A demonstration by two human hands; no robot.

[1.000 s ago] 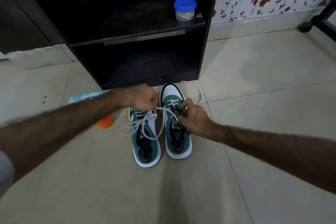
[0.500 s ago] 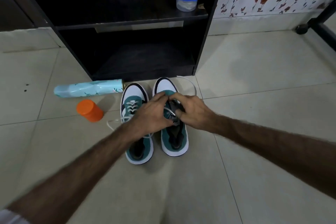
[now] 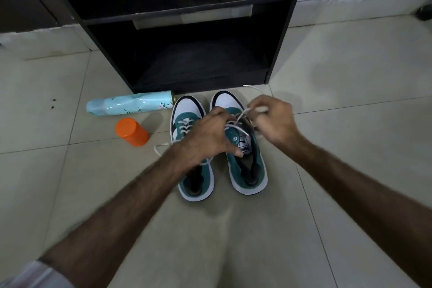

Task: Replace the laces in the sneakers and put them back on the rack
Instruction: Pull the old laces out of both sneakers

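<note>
Lacing the right-hand shoe goes best if each crossing is drawn snug against the tongue before the next eyelet is fed, keeping both ends even in length and the shoe pinned flat so it does not skid on the smooth floor.

The glossy pale tiled floor (image 3: 350, 170) carries everything, its grout lines running across under the shoes. At its far edge stands the black laminate shoe rack (image 3: 280, 42), boxy, with a dim open lower shelf where the pair judged by the task must end up. The pair of teal fabric sneakers with white rubber toes and soles (image 3: 247, 170) sits side by side, toes just short of the rack's foot; the left one already shows white criss-crossed lacing, with a loose end trailing on the tile.

The left hand (image 3: 205, 138) rests over the gap between the shoes, fingers curled onto the right shoe's lacing and thumb pressing beside its tongue. The right hand (image 3: 273, 121) is lifted at that shoe's outer side, fingers pinching the thin white cord lace (image 3: 240, 117), which runs taut from the eyelets; the soft cord will slacken if released.

Toward the floor's left lie a pale blue cylindrical spray can (image 3: 131, 106) on its side and a small orange plastic jar (image 3: 132, 132), near each other.
</note>
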